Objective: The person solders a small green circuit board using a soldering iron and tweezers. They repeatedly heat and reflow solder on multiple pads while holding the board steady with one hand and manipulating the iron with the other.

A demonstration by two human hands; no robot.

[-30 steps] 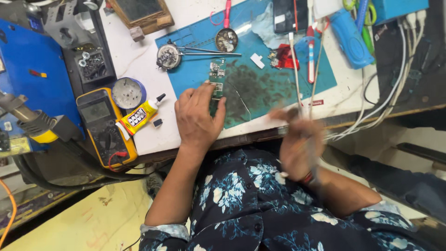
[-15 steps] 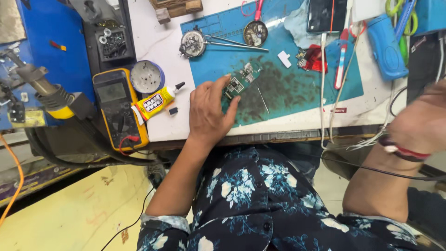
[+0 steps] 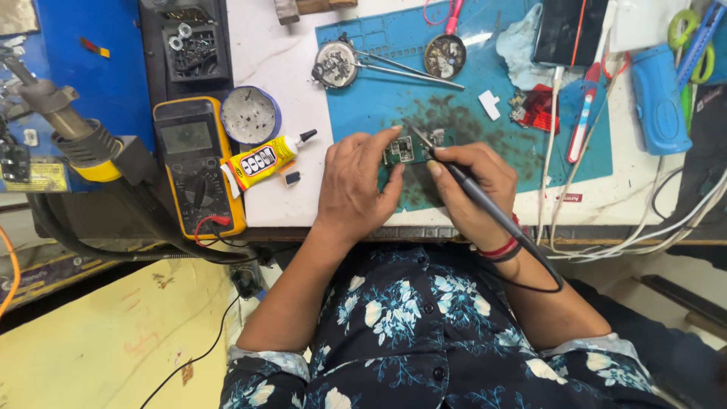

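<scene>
My left hand (image 3: pixel 356 185) presses down on a small green circuit board (image 3: pixel 409 148) that lies on a stained blue work mat (image 3: pixel 469 98). My right hand (image 3: pixel 473 189) grips a dark soldering iron (image 3: pixel 473 193) like a pen. Its thin metal tip rests at the board's right part. The iron's black cable loops down past my right wrist, which wears red and black bands.
A yellow multimeter (image 3: pixel 197 167), a glue tube (image 3: pixel 261 160) and a round tin (image 3: pixel 250 115) sit left of the mat. A hot-air handle (image 3: pixel 68 125) lies far left. Tweezers (image 3: pixel 401 72), two small round dishes, a dark phone (image 3: pixel 568 32), a blue case (image 3: pixel 659 98) and white cables (image 3: pixel 644 227) are at the back and right.
My right hand has come in from the right edge with the soldering iron and now sets its tip at the board. My left hand stayed on the board.
</scene>
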